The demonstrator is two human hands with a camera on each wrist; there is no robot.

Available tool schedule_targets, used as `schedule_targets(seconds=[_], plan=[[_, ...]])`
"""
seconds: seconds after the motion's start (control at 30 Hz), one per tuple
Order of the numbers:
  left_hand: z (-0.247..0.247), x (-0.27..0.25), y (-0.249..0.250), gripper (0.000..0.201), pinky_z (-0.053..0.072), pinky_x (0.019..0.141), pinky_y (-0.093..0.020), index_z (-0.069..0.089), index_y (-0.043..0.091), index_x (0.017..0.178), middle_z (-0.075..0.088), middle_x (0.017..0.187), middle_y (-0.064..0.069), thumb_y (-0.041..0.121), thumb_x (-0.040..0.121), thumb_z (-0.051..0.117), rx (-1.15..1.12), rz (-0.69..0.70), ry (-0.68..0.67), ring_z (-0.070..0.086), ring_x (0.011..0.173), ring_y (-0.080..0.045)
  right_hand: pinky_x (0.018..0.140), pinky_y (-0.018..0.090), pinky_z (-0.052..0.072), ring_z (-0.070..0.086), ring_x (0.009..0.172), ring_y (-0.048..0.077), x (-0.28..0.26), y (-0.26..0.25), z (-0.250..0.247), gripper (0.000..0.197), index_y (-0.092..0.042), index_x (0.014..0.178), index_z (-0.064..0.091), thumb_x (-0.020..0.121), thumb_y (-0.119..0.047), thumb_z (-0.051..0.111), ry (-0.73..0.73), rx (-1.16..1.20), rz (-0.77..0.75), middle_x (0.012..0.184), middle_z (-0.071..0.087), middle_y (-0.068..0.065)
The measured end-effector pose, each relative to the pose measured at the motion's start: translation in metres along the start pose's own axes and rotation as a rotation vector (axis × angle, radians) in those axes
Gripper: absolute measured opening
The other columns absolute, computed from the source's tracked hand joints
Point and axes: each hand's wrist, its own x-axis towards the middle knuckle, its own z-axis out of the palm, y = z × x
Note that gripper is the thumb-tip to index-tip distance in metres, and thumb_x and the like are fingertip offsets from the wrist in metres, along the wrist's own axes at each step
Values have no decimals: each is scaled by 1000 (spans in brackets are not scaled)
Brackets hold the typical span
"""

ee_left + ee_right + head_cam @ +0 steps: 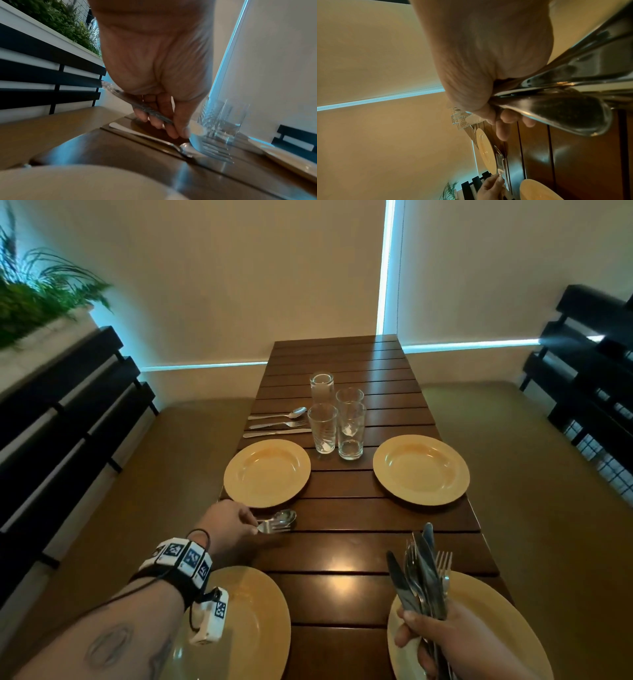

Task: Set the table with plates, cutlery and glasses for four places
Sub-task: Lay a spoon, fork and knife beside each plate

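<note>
My left hand [251,525] pinches the handle of a fork [275,529] between the two left yellow plates [267,472] [253,628]. The fork's tines sit low over the wooden table [342,559], beside a spoon [287,516] that lies flat there. In the left wrist view the fingers [175,129] curl round the fork handle [145,108], with the spoon [154,139] below. My right hand [431,635] grips a bundle of cutlery [421,573] upright over the near right plate [486,611]; the bundle [556,105] fills the right wrist view.
Several empty glasses [337,419] stand clustered mid-table. A spoon, fork and knife set [277,424] lies beyond the far left plate. Another plate [421,469] sits far right. Benches with dark slatted backs [68,412] flank the table; a planter [34,292] is at the left.
</note>
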Motion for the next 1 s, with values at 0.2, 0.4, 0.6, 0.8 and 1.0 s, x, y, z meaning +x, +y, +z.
schedule_targets(seconds=[0.2, 0.4, 0.6, 0.8, 1.0], plan=[[33, 15, -17, 4, 52, 92, -31, 78, 37, 85, 71, 91, 18, 33, 87, 78, 66, 30, -146, 63, 93, -5, 43, 26, 48, 57, 46, 18, 14, -4, 4, 26, -5, 118, 56, 94, -13, 61, 13, -19, 32, 88, 77, 19], [42, 23, -20, 7, 56, 91, -33, 79, 39, 92, 71, 103, 14, 36, 90, 73, 75, 60, -104, 64, 97, -8, 50, 28, 48, 59, 51, 19, 20, -5, 4, 27, -7, 116, 62, 91, -17, 65, 20, -63, 52, 91, 77, 19], [45, 30, -21, 11, 52, 90, -31, 81, 33, 98, 70, 105, 12, 34, 91, 72, 91, 72, -39, 61, 98, -9, 51, 28, 49, 58, 51, 18, 22, -9, 5, 29, -3, 115, 62, 89, -16, 66, 20, -62, 73, 90, 77, 19], [46, 34, -21, 12, 52, 88, -29, 82, 32, 97, 71, 103, 12, 32, 91, 72, 95, 78, -18, 61, 96, -10, 46, 26, 49, 56, 47, 18, 23, -10, 7, 27, -3, 116, 59, 90, -11, 64, 24, -46, 72, 86, 77, 19], [43, 28, -14, 17, 54, 87, -30, 80, 30, 105, 69, 103, 10, 35, 93, 69, 141, 72, -18, 61, 94, -9, 45, 27, 49, 56, 47, 19, 22, -13, 10, 25, -5, 116, 58, 91, -10, 63, 21, -27, 67, 84, 77, 19]])
